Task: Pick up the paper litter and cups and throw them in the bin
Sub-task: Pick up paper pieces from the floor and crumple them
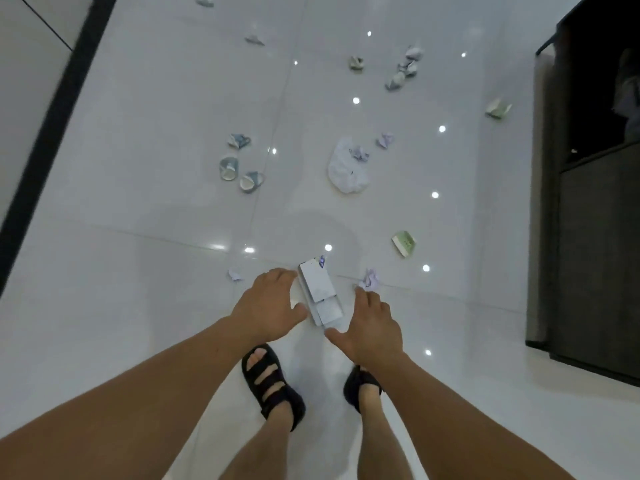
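Glossy white floor tiles [138, 168] fill the room, mirroring small ceiling lights as bright dots, with thin grout lines crossing between them. Near the floor's near edge, just ahead of the person's feet, a small white carton [320, 296] lies flat. The left hand [268, 306] is beside its left side and the right hand [372, 323] beside its right, both with fingers loosely spread and thumbs angled towards the carton; neither grips anything, and whether they touch it I cannot tell.

A tiny purple scrap [322, 261] sits at the carton's far end. A crumpled lilac paper ball [370, 279] lies just beyond the right fingertips, and a small pale scrap [234, 274] lies left of the left hand. Further right is a flattened green cup [403, 243]. Mid-floor, a white crumpled bag [346, 169] carries a lilac paper wad [359, 154] on its far edge. To the left lie three crushed blue-grey cups [228, 168]. More crushed cups and paper [405, 69] lie towards the far edge.

Black sandals [272, 386] are on both feet. A dark cabinet [595, 202] stands along the floor's right edge, and a black strip [59, 116] runs along the left edge.
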{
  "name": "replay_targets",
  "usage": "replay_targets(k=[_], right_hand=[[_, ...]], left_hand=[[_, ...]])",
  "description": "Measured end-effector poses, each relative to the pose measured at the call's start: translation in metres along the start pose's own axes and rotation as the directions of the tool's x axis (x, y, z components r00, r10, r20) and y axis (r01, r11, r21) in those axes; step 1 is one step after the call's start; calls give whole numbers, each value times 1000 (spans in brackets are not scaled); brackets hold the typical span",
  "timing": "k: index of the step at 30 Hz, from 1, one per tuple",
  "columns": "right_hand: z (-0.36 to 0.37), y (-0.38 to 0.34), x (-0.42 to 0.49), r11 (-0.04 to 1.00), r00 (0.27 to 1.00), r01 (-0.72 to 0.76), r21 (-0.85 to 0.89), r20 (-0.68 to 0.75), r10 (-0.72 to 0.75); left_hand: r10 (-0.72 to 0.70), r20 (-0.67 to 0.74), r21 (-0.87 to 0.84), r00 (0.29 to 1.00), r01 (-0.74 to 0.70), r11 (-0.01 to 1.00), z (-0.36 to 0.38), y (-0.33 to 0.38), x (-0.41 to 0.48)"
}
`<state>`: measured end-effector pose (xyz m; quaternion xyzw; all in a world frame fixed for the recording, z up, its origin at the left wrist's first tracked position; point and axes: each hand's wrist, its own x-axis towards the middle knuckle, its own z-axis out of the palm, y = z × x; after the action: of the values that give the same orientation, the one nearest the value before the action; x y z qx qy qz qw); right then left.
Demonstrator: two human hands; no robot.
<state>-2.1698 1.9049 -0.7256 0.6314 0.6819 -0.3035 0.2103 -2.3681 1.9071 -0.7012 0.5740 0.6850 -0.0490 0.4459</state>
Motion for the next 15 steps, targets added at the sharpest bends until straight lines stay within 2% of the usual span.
replay_targets(k=[9,15], right_hand=[[170,33,158,995,993,11,-98,116,0],[245,37,216,987,997,-38,-159,61,48]], left_hand=[[-107,0,-74,994,107,991,141,-87,143],[-132,4,-130,991,132,983,198,-130,185]])
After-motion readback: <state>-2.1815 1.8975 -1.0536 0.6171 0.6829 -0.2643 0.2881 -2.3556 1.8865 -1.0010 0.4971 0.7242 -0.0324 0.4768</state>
